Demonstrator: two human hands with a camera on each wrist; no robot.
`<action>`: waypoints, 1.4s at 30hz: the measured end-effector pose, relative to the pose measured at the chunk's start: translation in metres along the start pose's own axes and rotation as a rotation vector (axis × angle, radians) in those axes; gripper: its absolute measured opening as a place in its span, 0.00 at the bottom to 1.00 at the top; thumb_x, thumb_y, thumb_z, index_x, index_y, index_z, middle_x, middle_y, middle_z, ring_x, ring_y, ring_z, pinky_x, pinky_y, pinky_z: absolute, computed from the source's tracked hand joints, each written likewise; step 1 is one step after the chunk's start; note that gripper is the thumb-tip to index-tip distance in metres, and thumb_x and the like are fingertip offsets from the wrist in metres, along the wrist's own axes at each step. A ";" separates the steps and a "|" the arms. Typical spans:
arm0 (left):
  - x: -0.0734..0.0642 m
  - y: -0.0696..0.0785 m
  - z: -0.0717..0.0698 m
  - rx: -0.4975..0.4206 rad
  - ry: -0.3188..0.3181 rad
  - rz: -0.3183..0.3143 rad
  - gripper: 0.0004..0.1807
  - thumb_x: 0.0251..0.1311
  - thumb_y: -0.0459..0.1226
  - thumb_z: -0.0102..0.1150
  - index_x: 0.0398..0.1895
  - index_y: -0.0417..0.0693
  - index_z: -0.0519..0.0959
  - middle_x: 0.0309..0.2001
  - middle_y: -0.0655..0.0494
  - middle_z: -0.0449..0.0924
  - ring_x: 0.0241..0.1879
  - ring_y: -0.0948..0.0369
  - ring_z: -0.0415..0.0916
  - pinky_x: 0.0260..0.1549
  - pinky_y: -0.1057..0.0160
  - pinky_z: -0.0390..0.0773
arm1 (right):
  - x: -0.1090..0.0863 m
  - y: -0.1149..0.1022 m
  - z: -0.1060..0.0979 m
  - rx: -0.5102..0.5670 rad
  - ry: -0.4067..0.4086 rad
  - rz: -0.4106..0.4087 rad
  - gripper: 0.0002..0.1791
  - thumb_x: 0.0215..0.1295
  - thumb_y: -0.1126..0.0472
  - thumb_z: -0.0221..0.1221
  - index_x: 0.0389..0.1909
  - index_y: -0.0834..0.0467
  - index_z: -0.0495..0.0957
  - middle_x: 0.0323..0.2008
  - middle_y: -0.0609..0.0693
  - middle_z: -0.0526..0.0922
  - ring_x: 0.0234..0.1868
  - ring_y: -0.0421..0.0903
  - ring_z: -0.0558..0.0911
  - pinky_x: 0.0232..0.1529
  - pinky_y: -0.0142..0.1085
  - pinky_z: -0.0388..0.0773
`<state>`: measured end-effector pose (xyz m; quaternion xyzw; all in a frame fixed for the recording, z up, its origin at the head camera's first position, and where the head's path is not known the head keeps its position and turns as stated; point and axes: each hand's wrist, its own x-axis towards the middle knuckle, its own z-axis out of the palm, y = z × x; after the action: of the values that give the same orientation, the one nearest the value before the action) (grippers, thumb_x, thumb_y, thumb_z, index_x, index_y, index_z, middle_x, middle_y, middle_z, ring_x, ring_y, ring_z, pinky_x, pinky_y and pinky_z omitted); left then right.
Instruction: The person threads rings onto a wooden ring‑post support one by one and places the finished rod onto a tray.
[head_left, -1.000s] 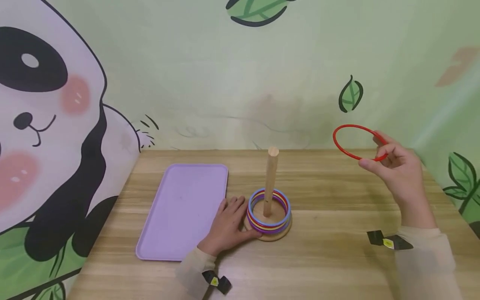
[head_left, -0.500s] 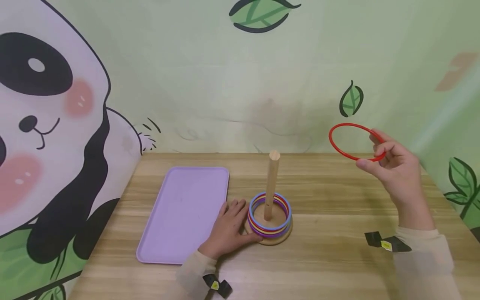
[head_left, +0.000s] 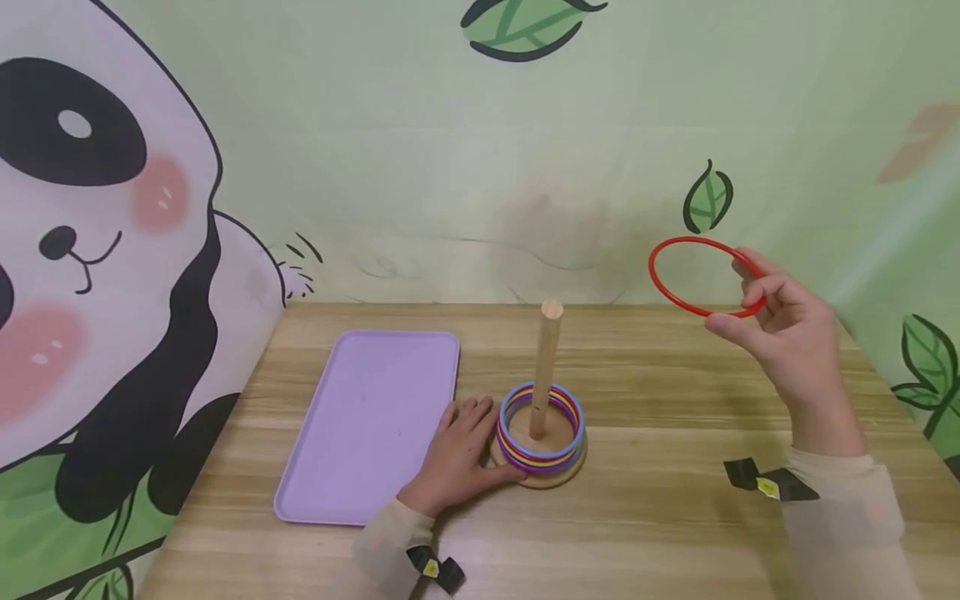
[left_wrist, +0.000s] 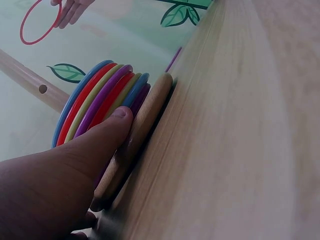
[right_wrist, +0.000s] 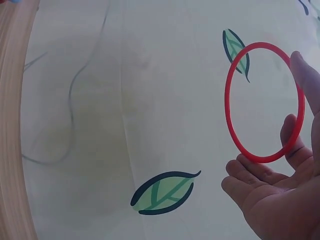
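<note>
In the head view, my right hand [head_left: 798, 342] holds up a thin red ring [head_left: 667, 296] between thumb and fingers, right of a wooden peg [head_left: 547, 358]. The right wrist view shows the ring [right_wrist: 228, 100] tilted, its far side free. Several stacked rings [head_left: 504, 433], light blue on top, surround the peg on its round wooden base [head_left: 551, 481]. My left hand [head_left: 457, 462] rests at the left of this stand, fingers extended, thumb along the front. In the left wrist view, the thumb [left_wrist: 107, 132] touches the lower rings [left_wrist: 125, 85] and lies by the base [left_wrist: 155, 102].
A shallow purple tray [head_left: 367, 417] lies left of the stand on the wooden table [head_left: 660, 500], partly behind my left hand. Behind the table rises a green wall [head_left: 360, 150] painted with a panda and leaves.
My right hand has moved slightly left with the red ring, closer to the peg. The left hand and the stacked rings hold their place; the head view shifts a little.
</note>
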<state>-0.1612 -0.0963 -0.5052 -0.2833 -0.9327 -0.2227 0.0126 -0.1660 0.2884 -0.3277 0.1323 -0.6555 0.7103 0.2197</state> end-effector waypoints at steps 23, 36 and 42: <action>0.000 0.002 -0.002 0.004 0.000 0.006 0.57 0.57 0.66 0.71 0.79 0.36 0.66 0.77 0.35 0.64 0.78 0.36 0.58 0.79 0.36 0.46 | 0.002 -0.017 0.027 0.123 -0.164 -0.104 0.16 0.53 0.90 0.61 0.33 0.67 0.74 0.71 0.58 0.76 0.73 0.53 0.72 0.72 0.33 0.70; -0.001 -0.001 -0.003 0.019 0.003 0.002 0.57 0.56 0.66 0.71 0.79 0.37 0.66 0.77 0.35 0.64 0.78 0.37 0.58 0.79 0.37 0.46 | 0.004 -0.019 0.060 0.094 -0.219 -0.134 0.17 0.48 0.87 0.66 0.30 0.72 0.69 0.70 0.64 0.75 0.72 0.57 0.74 0.77 0.40 0.65; -0.001 -0.002 -0.002 0.006 -0.002 0.004 0.57 0.57 0.66 0.70 0.79 0.37 0.66 0.78 0.35 0.63 0.78 0.37 0.58 0.79 0.37 0.45 | 0.003 -0.019 0.080 0.073 -0.264 -0.143 0.18 0.46 0.87 0.68 0.30 0.71 0.69 0.69 0.61 0.76 0.72 0.58 0.72 0.78 0.43 0.64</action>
<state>-0.1617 -0.0984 -0.5043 -0.2853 -0.9328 -0.2199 0.0131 -0.1673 0.2105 -0.3013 0.2787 -0.6412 0.6928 0.1769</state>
